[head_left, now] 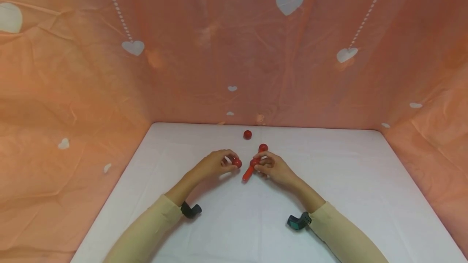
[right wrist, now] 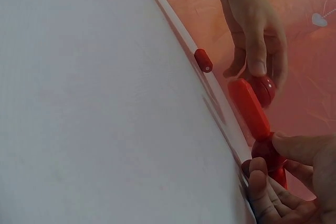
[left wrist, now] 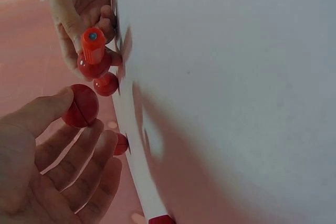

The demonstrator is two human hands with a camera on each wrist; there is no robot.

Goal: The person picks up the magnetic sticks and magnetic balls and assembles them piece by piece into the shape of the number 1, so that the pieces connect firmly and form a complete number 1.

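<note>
My left hand (head_left: 215,163) pinches a glossy red ball (left wrist: 84,106) between thumb and fingers; a thin seam runs around the ball. Close by on the right, my right hand (head_left: 276,169) grips the middle ball (head_left: 254,163) of a red ball-and-rod piece. One ridged red rod (head_left: 248,173) sticks out of that ball toward the near side. Another ball (head_left: 263,147) sits at the piece's far end, joined by a short red part that the fingers partly cover. A gap separates the left hand's ball from the rod.
A loose red ball (head_left: 247,134) lies near the table's back edge. The right wrist view also has a short red cylinder (right wrist: 203,60) lying on the white table (head_left: 226,230). Orange cloth with pale hearts (head_left: 289,3) hangs behind and at both sides.
</note>
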